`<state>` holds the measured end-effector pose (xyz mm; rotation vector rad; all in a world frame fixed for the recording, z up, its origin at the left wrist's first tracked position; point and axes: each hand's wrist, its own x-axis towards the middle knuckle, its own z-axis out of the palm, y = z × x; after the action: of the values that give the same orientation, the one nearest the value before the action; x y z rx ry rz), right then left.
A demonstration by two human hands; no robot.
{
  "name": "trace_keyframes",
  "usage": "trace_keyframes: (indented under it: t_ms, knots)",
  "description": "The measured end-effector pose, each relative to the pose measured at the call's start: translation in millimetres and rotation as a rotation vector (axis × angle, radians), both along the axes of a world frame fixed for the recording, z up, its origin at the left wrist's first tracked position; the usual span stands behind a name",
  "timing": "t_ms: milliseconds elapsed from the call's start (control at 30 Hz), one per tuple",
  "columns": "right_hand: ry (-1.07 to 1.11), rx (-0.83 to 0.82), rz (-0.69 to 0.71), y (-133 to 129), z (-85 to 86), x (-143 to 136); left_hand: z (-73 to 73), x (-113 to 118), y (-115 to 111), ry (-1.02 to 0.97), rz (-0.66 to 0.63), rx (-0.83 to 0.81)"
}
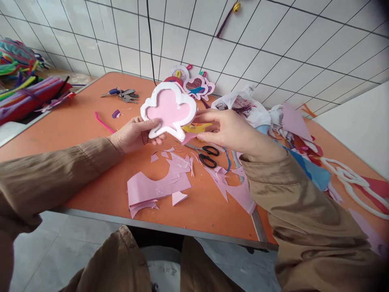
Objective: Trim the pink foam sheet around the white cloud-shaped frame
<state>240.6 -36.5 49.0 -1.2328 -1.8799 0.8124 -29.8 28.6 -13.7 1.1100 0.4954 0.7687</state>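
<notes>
My left hand (135, 134) grips a pink cut-out with a raised white border (168, 109) by its lower left edge, thumb on the front and fingers behind. The piece is held up above the table and has a wavy, lobed outline. My right hand (229, 129) is closed round a slim yellow tool (197, 128) at the cut-out's lower right edge. The fingers cover part of this tool, so its exact kind is unclear. A pink paper scrap (189, 138) hangs just below it. Black-handled scissors (208, 156) lie on the table beneath my right hand.
Pink paper offcuts (156, 186) litter the orange table (91, 178). Keys (128, 95) lie at the back left, near bundled pipe cleaners (28, 97). Finished-looking ornaments (196, 86) lean against the tiled wall. A plastic bag (252, 107) and white cord (349, 174) occupy the right side.
</notes>
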Motion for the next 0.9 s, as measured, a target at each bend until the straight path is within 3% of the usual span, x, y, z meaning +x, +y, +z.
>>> trace_keyframes:
  t_ms: [67, 200, 300, 900]
  knots:
    - [0.035, -0.032, -0.004, 0, -1.4, -2, 0.8, 1, -2, 0.014, 0.022, -0.011]
    - [0.213, -0.319, 0.012, -4, -5.0, -14, 2.7, 5, -8, 0.033, 0.074, -0.039]
    - [0.358, -0.441, 0.031, -7, -10.7, -24, 2.9, 8, -12, 0.040, 0.094, -0.040]
    - [0.491, -0.465, -0.094, -12, -32.9, -49, -8.2, 10, -15, -0.040, 0.117, -0.016]
